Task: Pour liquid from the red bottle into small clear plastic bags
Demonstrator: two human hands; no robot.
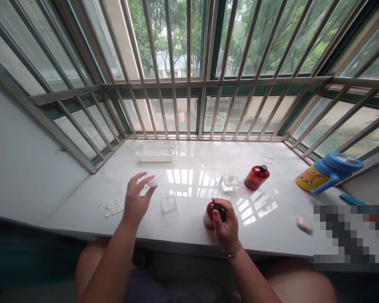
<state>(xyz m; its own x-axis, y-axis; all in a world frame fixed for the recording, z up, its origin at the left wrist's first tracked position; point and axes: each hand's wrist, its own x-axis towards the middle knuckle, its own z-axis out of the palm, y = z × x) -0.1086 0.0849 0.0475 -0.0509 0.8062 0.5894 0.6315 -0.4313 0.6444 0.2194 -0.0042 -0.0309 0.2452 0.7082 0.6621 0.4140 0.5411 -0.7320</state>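
My left hand (138, 195) is raised over the left side of the counter, its fingertips pinching a small white round piece (152, 182) whose kind I cannot make out. Around the upper part of a red see-through bottle with a black cap (209, 219) my right hand (226, 221) is wrapped, thumb close to the cap. That bottle is near the counter's front edge. Between the hands lies a flat clear plastic lid (168, 203). A clear plastic box (230, 182) and a second red bottle (256, 177), also black-capped, are farther back.
The white counter (189, 229) ends at a barred window. On it are a white perforated basket (156, 152), a crumpled tissue (114, 208), a blue and yellow flask (326, 173), a pale rounded object (304, 224) and a small clear wrapper (268, 160). The right corner is pixelated.
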